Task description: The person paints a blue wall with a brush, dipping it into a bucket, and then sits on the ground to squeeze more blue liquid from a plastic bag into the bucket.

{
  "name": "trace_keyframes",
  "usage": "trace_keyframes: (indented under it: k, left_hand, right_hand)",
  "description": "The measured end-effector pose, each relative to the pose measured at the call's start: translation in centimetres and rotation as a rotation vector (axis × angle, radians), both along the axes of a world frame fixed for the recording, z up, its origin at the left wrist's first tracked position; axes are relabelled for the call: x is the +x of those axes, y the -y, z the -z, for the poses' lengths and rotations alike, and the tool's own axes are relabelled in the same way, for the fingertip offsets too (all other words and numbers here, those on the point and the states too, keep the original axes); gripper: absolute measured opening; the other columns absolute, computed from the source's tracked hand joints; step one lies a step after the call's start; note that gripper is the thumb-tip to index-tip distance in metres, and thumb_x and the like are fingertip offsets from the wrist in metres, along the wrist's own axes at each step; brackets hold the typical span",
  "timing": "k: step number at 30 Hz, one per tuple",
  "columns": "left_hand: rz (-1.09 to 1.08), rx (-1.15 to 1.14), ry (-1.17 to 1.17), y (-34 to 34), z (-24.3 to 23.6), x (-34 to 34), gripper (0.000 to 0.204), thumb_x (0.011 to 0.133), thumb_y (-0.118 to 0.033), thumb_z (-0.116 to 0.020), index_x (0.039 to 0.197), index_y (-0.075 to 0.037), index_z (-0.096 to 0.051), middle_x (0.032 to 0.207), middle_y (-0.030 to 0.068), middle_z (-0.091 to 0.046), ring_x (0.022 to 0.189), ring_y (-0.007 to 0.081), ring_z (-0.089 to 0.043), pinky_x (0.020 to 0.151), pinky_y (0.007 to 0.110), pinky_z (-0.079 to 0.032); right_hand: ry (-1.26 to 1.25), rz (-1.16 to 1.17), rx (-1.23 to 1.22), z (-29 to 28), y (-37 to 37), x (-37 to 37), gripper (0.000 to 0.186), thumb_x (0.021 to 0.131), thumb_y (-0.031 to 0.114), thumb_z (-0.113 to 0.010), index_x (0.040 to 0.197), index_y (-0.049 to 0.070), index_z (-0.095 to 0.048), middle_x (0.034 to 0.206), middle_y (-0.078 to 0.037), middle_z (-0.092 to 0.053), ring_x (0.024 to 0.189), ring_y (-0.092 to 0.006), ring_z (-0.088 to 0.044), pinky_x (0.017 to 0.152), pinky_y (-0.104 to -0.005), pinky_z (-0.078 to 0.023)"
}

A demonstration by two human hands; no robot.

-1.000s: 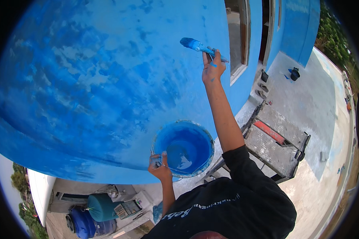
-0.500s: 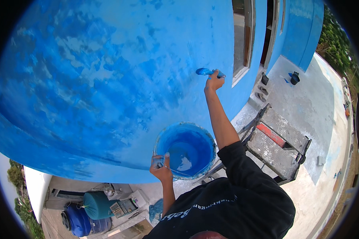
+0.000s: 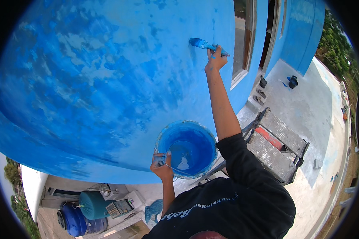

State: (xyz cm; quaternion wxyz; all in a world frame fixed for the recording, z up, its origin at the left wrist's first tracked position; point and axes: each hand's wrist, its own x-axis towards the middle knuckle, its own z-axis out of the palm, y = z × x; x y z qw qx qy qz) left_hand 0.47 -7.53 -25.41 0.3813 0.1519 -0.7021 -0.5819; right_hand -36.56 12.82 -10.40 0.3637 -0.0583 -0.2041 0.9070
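Note:
A paintbrush (image 3: pixel 205 44) with blue-coated bristles is gripped in my right hand (image 3: pixel 215 60), its tip at the wall beside the window. Patches of darker and lighter blue paint cover the wall (image 3: pixel 147 67). My left hand (image 3: pixel 162 166) is closed on the rim and handle side of a round bucket (image 3: pixel 203 139), held close in front of my body. Blue paint coats the bucket's inner wall, and a lighter patch shows at its bottom.
A paint-spattered stepladder (image 3: pixel 273 149) stands at my right. Past it are shoes (image 3: pixel 260 95) and a small black bucket (image 3: pixel 293 82) on the pale floor. A window frame (image 3: pixel 243 51) lies right of the brush. Below left are a blue barrel (image 3: pixel 72 220) and a green tank (image 3: pixel 92 205).
My right hand has moved up along the wall with the paintbrush, and the bristles now sit higher and slightly farther left. The left hand and bucket have stayed nearly in place.

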Motion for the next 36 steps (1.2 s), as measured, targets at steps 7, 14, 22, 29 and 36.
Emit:
trace_keyframes:
  k: [7,14,22,29,36]
  left_hand:
    - [-0.002,-0.033,0.032,-0.1,-0.2,0.1,0.037,0.079,-0.017,-0.083,0.062,0.002,-0.057,0.080,0.0060,-0.062,0.055,0.0068,-0.037,0.054,0.027,-0.032]
    - [0.014,-0.087,-0.021,1.1,1.1,0.6,0.031,0.081,-0.011,-0.080,0.066,0.000,-0.055,0.076,-0.0011,-0.053,0.058,0.0039,-0.038,0.052,0.024,-0.028]
    - [0.010,-0.035,0.064,0.4,0.1,1.8,0.031,0.081,-0.014,-0.081,0.068,0.000,-0.057,0.074,-0.0003,-0.054,0.058,0.0048,-0.041,0.052,0.024,-0.030]
    - [0.005,-0.007,0.016,0.2,0.8,2.0,0.032,0.080,-0.015,-0.082,0.066,0.001,-0.058,0.077,0.0009,-0.057,0.060,0.0051,-0.042,0.054,0.024,-0.031]
    - [0.051,-0.021,-0.025,-1.0,0.6,1.9,0.032,0.076,-0.011,-0.085,0.060,-0.003,-0.057,0.079,0.0054,-0.062,0.059,0.0073,-0.041,0.054,0.025,-0.029]
  right_hand:
    - [0.474,0.109,0.207,11.6,0.5,1.1,0.034,0.097,0.017,-0.057,0.112,-0.013,-0.053,0.106,-0.022,-0.063,0.095,-0.0283,-0.067,0.081,-0.0392,-0.061]
    - [0.110,0.149,0.350,-1.0,1.5,1.1,0.031,0.096,0.016,-0.058,0.110,-0.012,-0.055,0.106,-0.022,-0.064,0.094,-0.0274,-0.067,0.079,-0.0369,-0.062]
    - [-0.102,0.076,0.092,-5.4,0.3,0.3,0.033,0.097,0.015,-0.056,0.113,-0.014,-0.050,0.110,-0.026,-0.061,0.100,-0.0314,-0.065,0.084,-0.0427,-0.061]
    - [0.443,0.207,0.250,6.3,0.0,-0.3,0.032,0.096,0.016,-0.058,0.109,-0.012,-0.057,0.097,-0.020,-0.067,0.082,-0.0262,-0.069,0.075,-0.0366,-0.061]
    - [0.228,0.307,0.429,-1.8,-1.3,-3.0,0.028,0.096,0.017,-0.056,0.105,-0.009,-0.059,0.094,-0.020,-0.068,0.082,-0.0257,-0.069,0.065,-0.0323,-0.055]
